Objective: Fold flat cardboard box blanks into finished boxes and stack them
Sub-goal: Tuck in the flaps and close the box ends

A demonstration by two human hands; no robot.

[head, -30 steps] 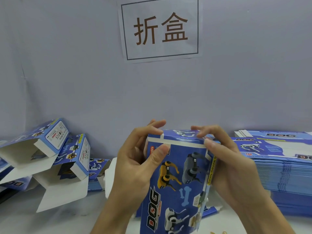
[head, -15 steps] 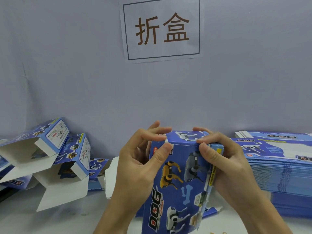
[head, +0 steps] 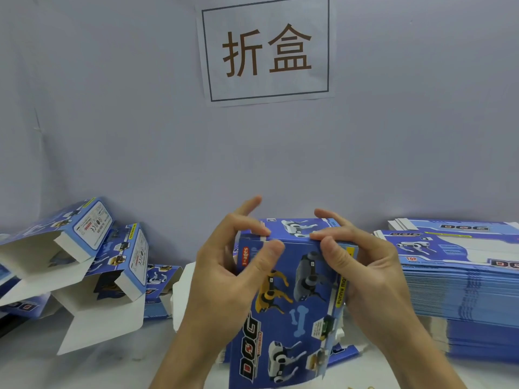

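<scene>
A blue toy-dog box (head: 292, 307) stands upright in front of me, its printed face toward me and its top flap folded down. My left hand (head: 227, 279) grips its upper left corner, thumb on the front face and fingertips on the top flap. My right hand (head: 362, 270) grips the upper right corner, thumb on the front and fingers pressing the top flap. A tall stack of flat blue box blanks (head: 460, 284) lies at the right. Folded boxes with open ends (head: 92, 265) lie tumbled at the left.
A grey backdrop carries a white paper sign (head: 266, 49) with two brown characters. The white tabletop (head: 118, 363) shows at the lower left. More blue blanks lie flat under and behind the held box (head: 160, 293).
The top flap has gone down flat onto the box. Both hands shifted slightly, fingers now pressing along the flap's front edge; the left index finger lifted.
</scene>
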